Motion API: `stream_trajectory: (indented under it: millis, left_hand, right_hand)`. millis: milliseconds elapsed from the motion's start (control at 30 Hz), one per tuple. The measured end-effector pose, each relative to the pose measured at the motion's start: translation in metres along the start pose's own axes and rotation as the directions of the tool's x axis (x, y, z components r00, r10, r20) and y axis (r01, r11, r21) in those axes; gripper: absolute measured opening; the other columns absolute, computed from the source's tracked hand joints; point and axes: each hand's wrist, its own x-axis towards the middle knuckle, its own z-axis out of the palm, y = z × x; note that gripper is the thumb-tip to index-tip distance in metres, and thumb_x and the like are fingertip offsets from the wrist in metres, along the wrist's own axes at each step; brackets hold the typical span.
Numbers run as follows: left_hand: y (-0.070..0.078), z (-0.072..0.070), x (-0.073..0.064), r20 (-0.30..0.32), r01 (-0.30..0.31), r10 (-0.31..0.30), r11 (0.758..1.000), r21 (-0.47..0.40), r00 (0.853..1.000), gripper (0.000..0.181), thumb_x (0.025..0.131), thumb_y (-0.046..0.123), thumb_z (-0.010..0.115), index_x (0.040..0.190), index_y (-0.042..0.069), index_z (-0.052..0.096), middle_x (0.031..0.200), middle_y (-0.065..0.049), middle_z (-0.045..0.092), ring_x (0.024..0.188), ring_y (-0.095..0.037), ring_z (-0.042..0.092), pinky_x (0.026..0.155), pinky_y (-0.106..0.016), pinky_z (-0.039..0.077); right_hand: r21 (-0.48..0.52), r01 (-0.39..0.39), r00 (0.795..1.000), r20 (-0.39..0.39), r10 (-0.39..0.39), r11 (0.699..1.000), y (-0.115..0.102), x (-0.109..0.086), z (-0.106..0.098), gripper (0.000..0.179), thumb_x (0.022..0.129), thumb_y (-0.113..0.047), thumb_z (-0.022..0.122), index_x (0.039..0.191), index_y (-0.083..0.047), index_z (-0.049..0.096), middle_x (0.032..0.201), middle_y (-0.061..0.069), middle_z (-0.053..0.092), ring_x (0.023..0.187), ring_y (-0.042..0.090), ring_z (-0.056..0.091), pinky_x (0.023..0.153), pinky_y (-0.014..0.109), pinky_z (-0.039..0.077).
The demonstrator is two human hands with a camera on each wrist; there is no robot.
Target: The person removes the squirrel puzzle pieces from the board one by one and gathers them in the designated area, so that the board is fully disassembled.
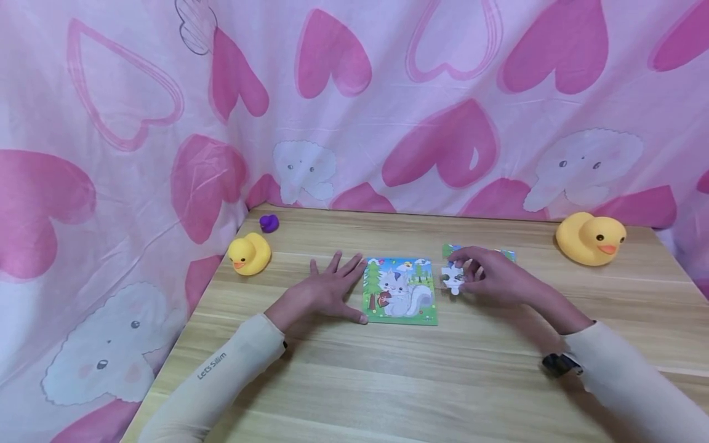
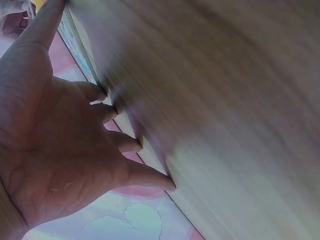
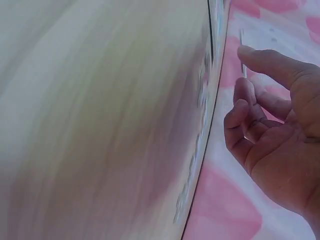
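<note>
A square squirrel picture puzzle [image 1: 400,290] lies flat on the wooden table. My left hand [image 1: 331,289] rests at its left side with fingers spread, the thumb tip and a fingertip by its edge; in the left wrist view the left hand [image 2: 75,140] touches the tabletop with its fingertips. Right of the picture, my right hand [image 1: 495,277] pinches a jigsaw piece [image 1: 453,280] between thumb and fingers. The right wrist view shows this piece [image 3: 242,37] edge-on, held above the table by the right hand [image 3: 280,115]. More puzzle pieces [image 1: 509,253] lie behind the right hand, partly hidden.
A yellow rubber duck [image 1: 249,253] and a small purple duck [image 1: 269,223] stand at the table's left side. A larger yellow duck [image 1: 590,239] is at the back right. A pink heart-patterned curtain [image 1: 354,123] hangs behind the wooden table [image 1: 376,375] and along its left side.
</note>
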Motion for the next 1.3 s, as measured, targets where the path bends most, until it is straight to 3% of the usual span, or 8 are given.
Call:
stream_trajectory:
  millis: [233,500,1300]
  left_hand:
    - [0.000,-0.001,-0.001,0.009,0.001,-0.001,1.000,-0.001,1.000,0.127,0.079,0.086,0.067,0.171,0.033,-0.003,0.180,0.010,-0.013,0.166,-0.038,-0.014,0.120,-0.085,-0.003]
    - [0.000,0.000,0.002,0.004,-0.014,0.014,1.000,0.004,1.000,0.128,0.080,0.086,0.067,0.171,0.031,-0.003,0.180,0.008,-0.013,0.166,-0.039,-0.013,0.119,-0.086,-0.003]
    - [-0.001,0.001,0.001,0.012,-0.002,0.002,1.000,0.008,1.000,0.128,0.079,0.086,0.067,0.171,0.032,-0.004,0.180,0.008,-0.014,0.166,-0.039,-0.014,0.119,-0.086,-0.002]
  right_hand:
    - [-0.001,0.027,0.999,-0.024,-0.027,1.000,0.018,-0.015,-0.013,0.055,0.083,-0.006,0.089,0.132,-0.005,0.064,0.107,0.006,0.069,0.088,0.016,0.062,0.071,0.022,0.056]
    - [-0.019,-0.048,0.999,0.012,0.048,0.999,0.032,-0.025,-0.021,0.057,0.085,-0.007,0.087,0.136,-0.003,0.062,0.108,0.008,0.068,0.092,0.019,0.062,0.074,0.021,0.057]
    - [-0.065,-0.095,0.994,0.055,0.099,0.993,0.043,-0.020,-0.021,0.053,0.089,-0.010,0.085,0.137,-0.004,0.064,0.110,0.007,0.065,0.096,0.020,0.058,0.075,0.020,0.052]
